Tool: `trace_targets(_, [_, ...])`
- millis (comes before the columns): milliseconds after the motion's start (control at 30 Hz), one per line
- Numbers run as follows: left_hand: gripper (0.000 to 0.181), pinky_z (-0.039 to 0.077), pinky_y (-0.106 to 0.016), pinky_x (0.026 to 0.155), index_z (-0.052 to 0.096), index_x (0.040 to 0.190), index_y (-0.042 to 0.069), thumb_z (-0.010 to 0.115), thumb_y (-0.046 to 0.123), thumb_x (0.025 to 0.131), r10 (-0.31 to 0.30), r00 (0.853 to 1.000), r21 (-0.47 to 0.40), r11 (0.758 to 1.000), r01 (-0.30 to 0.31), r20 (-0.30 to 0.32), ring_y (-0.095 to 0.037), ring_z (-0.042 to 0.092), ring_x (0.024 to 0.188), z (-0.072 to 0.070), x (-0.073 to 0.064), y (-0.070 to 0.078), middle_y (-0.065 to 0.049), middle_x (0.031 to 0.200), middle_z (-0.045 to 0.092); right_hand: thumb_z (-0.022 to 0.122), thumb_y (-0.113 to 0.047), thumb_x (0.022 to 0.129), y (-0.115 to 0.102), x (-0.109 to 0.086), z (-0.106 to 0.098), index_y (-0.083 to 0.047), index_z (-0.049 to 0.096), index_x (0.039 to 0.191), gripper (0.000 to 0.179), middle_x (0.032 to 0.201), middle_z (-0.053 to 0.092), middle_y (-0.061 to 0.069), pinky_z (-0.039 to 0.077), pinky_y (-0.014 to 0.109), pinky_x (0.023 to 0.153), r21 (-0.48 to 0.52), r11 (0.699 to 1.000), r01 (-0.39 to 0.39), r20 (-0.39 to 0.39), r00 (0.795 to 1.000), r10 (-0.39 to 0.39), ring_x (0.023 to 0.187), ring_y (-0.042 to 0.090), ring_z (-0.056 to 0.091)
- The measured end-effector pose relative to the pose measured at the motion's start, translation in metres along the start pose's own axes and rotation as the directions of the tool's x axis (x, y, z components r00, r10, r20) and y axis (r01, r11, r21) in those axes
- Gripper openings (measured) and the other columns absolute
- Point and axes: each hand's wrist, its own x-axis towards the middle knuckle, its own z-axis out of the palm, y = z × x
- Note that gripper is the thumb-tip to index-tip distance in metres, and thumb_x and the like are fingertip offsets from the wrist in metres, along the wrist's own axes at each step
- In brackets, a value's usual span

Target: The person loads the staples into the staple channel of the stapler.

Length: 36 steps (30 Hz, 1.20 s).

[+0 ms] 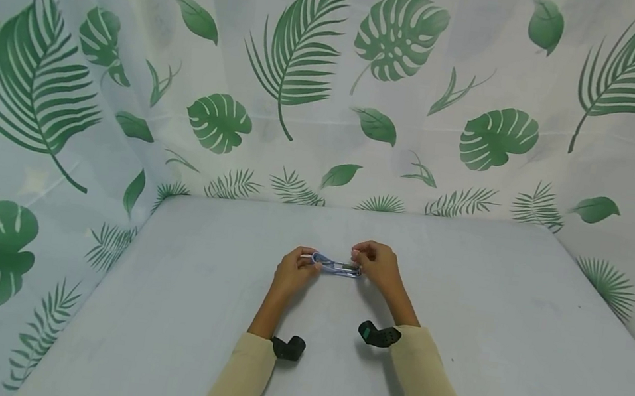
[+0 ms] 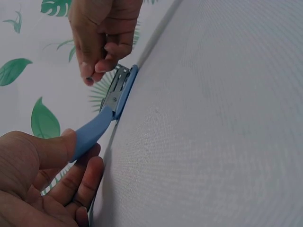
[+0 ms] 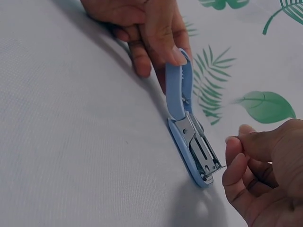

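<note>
Long, plain sleeves in pale khaki cover the person's arms, the left sleeve [image 1: 239, 378] matching the right sleeve [image 1: 437, 394], both reaching toward the wrists; the left hand [image 1: 293, 274] and right hand [image 1: 380, 268] are bare. By each cuff sits black gear: the left wrist unit [image 1: 288, 348] is stubby and dark, the right wrist unit [image 1: 380, 335] bent, with a small green patch [image 1: 367, 332] and specks that, from over here, might be holes.

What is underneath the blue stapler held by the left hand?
White tabletop shows around the blue stapler. The patch directly beneath its base is covered, so whether anything lies there cannot be told.
</note>
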Motion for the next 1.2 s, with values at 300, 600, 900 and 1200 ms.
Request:
trace_targets(300, [0.028,0.039,-0.038,0.083,0.060,0.108,0.015,0.067,0.019,0.080,0.002,1.000,0.011,1.000,-0.002,-0.005,-0.013,0.061,0.085,0.000,0.001,0.000,-0.003,0.095,0.068,0.063,-0.013,0.084,0.003,-0.002,-0.003,-0.003,0.064,0.096,0.016,0.083,0.067,0.009,0.047,0.027,0.059,-0.051,0.999,0.006,-0.004,1.000,-0.006,0.072,0.018,0.062])
trace_targets(600, [0.029,0.040,-0.039,0.084,0.061,0.108,0.016,0.067,0.019,0.080,-0.006,1.000,0.021,1.000,0.006,-0.006,-0.015,0.062,0.086,0.000,0.001,0.000,-0.003,0.096,0.068,0.068,-0.018,0.080,0.009,-0.003,-0.002,-0.010,0.067,0.088,0.012,0.088,0.060,0.007,0.044,0.030,0.062,-0.122,0.992,0.006,0.055,0.998,0.001,0.078,0.020,0.057])
trace_targets(900, [0.029,0.040,-0.038,0.084,0.061,0.108,0.016,0.067,0.019,0.079,-0.019,1.000,0.013,1.000,0.019,-0.005,-0.015,0.062,0.087,0.000,0.000,0.002,-0.003,0.096,0.068,0.070,-0.015,0.077,0.013,-0.005,0.001,-0.011,0.068,0.085,0.009,0.091,0.058,0.009,0.044,0.029,0.061,-0.149,0.989,0.013,0.085,0.996,0.000,0.079,0.021,0.057])
trace_targets(1200, [0.029,0.041,-0.039,0.083,0.060,0.108,0.017,0.067,0.020,0.080,-0.009,1.000,0.014,1.000,0.009,-0.006,-0.015,0.062,0.087,0.001,0.000,0.001,-0.003,0.097,0.067,0.070,-0.016,0.077,0.014,-0.007,0.001,-0.012,0.069,0.085,0.010,0.091,0.059,0.009,0.044,0.029,0.060,-0.153,0.988,0.023,0.081,0.997,-0.011,0.079,0.020,0.058])
